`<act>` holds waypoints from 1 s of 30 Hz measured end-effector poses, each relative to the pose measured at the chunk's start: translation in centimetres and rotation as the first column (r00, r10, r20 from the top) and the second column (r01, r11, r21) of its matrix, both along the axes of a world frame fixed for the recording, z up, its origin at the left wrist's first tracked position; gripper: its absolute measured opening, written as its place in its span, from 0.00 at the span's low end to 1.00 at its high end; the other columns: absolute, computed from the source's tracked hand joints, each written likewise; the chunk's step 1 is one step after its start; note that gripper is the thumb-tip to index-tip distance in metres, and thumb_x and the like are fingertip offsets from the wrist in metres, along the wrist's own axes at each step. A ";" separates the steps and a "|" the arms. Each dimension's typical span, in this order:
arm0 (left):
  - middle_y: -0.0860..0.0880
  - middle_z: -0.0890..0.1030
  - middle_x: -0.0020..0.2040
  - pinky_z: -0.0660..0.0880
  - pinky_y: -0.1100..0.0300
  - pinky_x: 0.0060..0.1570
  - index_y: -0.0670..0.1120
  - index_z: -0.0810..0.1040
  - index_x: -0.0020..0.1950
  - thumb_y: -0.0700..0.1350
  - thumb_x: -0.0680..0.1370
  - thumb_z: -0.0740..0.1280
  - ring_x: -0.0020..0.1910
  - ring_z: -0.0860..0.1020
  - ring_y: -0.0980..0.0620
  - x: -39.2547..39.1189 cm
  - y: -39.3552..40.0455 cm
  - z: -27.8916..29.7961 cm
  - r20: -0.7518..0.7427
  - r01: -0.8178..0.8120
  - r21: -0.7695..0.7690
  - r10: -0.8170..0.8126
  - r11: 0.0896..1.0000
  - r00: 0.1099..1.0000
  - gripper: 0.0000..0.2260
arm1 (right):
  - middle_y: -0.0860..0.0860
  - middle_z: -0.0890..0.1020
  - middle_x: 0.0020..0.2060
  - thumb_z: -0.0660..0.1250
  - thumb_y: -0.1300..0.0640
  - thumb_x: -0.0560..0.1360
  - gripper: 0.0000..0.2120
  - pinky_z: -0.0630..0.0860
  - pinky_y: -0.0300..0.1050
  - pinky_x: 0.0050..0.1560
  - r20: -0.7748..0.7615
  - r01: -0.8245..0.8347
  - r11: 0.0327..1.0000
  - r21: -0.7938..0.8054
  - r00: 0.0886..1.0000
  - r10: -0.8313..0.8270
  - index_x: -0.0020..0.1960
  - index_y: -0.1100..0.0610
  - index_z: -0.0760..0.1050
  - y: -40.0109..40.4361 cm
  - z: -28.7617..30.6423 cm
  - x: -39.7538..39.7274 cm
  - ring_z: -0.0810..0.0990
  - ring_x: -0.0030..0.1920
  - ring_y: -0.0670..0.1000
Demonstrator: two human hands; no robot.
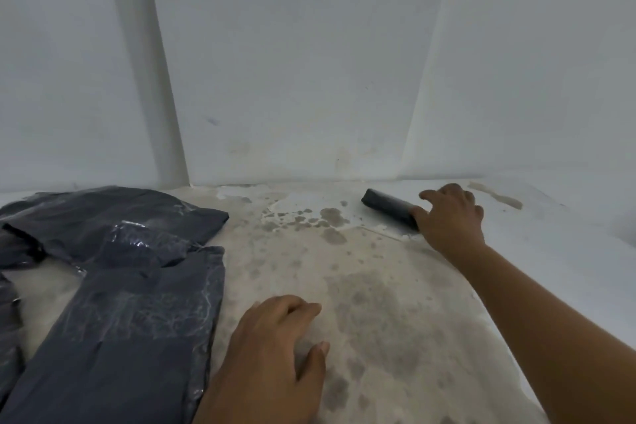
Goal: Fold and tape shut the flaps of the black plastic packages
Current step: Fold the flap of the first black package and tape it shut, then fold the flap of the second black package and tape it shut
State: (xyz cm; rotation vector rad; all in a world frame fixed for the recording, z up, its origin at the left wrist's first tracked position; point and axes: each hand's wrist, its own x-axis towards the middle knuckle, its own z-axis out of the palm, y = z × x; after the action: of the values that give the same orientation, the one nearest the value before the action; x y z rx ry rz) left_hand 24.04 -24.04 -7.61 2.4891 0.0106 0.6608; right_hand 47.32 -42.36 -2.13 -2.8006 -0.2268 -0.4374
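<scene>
Several flat black plastic packages lie on the left of the stained floor: a long one (130, 337) runs toward me, and another (113, 217) lies behind it with shiny tape across its flap. Far right, near the wall, sits a small dark rolled package (387, 204). My right hand (451, 217) rests on its near end, fingers curled over it. My left hand (275, 354) lies palm down on the bare floor just right of the long package, fingers loosely spread, holding nothing.
White walls (309, 62) close off the back, with a vertical ridge at the left. The floor (361, 286) is pale with dark blotches. A pale strip of debris (495, 196) lies beyond my right hand.
</scene>
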 end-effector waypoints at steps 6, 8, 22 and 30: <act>0.62 0.76 0.47 0.79 0.53 0.50 0.54 0.83 0.51 0.59 0.68 0.63 0.49 0.72 0.62 0.3 0.3 -0.6 0.070 -0.038 0.050 0.034 0.998 0.997 0.18 | 0.56 0.76 0.59 0.48 0.39 0.78 0.24 0.68 0.54 0.59 -0.018 -0.120 0.942 -0.312 0.993 0.120 0.61 0.51 0.73 2.1 -1.7 -0.8 0.73 0.60 0.57; 0.62 0.77 0.46 0.80 0.55 0.47 0.55 0.83 0.50 0.59 0.67 0.64 0.48 0.73 0.63 0.3 0.4 -0.7 0.084 -0.038 0.063 0.032 0.997 0.996 0.17 | 0.55 0.72 0.65 0.46 0.40 0.79 0.24 0.65 0.56 0.62 -0.070 -0.137 0.952 -0.273 0.990 0.123 0.65 0.52 0.69 2.2 -2.1 0.4 0.70 0.65 0.57; 0.61 0.73 0.47 0.71 0.61 0.46 0.54 0.84 0.44 0.58 0.65 0.65 0.44 0.74 0.62 1.5 1.1 -2.0 0.240 -0.022 0.149 -0.015 0.989 0.971 0.15 | 0.55 0.59 0.75 0.44 0.50 0.81 0.22 0.52 0.63 0.72 -0.178 -0.188 0.967 -0.170 0.971 0.157 0.71 0.55 0.61 3.6 -2.7 6.1 0.54 0.75 0.55; 0.60 0.77 0.45 0.81 0.56 0.45 0.54 0.82 0.47 0.57 0.65 0.65 0.45 0.73 0.62 0.7 0.3 -1.1 0.190 -0.054 0.101 0.034 0.993 0.981 0.15 | 0.54 0.58 0.75 0.45 0.50 0.82 0.21 0.46 0.60 0.74 0.005 -0.247 0.963 -0.108 0.969 0.249 0.72 0.54 0.61 4.5 -1.9 0.3 0.50 0.76 0.53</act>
State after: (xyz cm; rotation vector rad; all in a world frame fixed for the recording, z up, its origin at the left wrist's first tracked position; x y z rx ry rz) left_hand 24.73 -23.71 -8.74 2.5227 -0.0411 0.9354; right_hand 47.65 -37.83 -4.07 -2.8201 -0.6141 -0.4024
